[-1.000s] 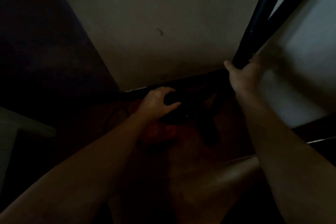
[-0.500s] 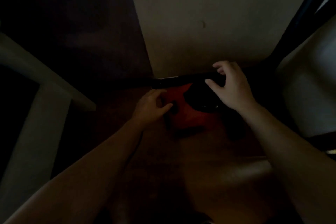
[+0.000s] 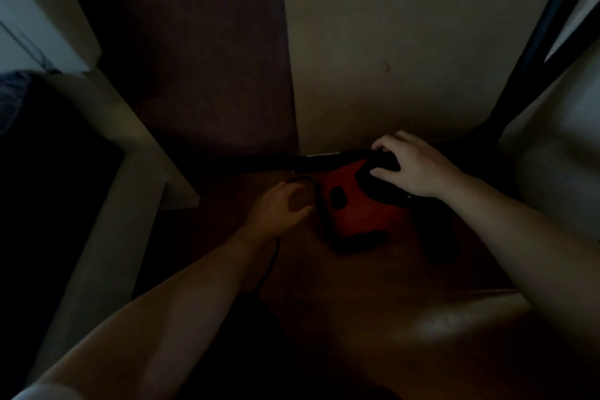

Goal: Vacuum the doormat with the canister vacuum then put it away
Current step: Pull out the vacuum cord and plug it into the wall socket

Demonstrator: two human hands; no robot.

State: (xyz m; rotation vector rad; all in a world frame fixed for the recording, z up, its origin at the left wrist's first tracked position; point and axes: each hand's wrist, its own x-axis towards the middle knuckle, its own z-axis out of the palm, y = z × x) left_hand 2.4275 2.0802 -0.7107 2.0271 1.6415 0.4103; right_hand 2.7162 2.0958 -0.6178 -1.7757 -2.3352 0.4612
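**Red canister vacuum on the floor against the wall, both hands at it**

The canister vacuum [image 3: 354, 214], red with a black top, sits on the wooden floor [image 3: 357, 286] at the foot of the pale wall [image 3: 406, 42], right of centre and at the far end of the reach. The right hand [image 3: 418, 166] lies over its black top: the fingers drape over the far edge, the thumb presses the near side, and together they clasp that part.

Just left of the vacuum, the left hand [image 3: 279, 208] is curled round a dark power cord [image 3: 271, 261]. The cord loops out beyond the knuckles toward the vacuum's left side and trails back along the floor under the wrist.

A black wand [image 3: 535, 42] leans steeply up the far right, from near the vacuum to the top corner. Left of the wall stands a dark brown panel [image 3: 194, 58]. A pale piece of furniture [image 3: 130, 188] fills the left side. The light is very dim, so finer detail is lost.
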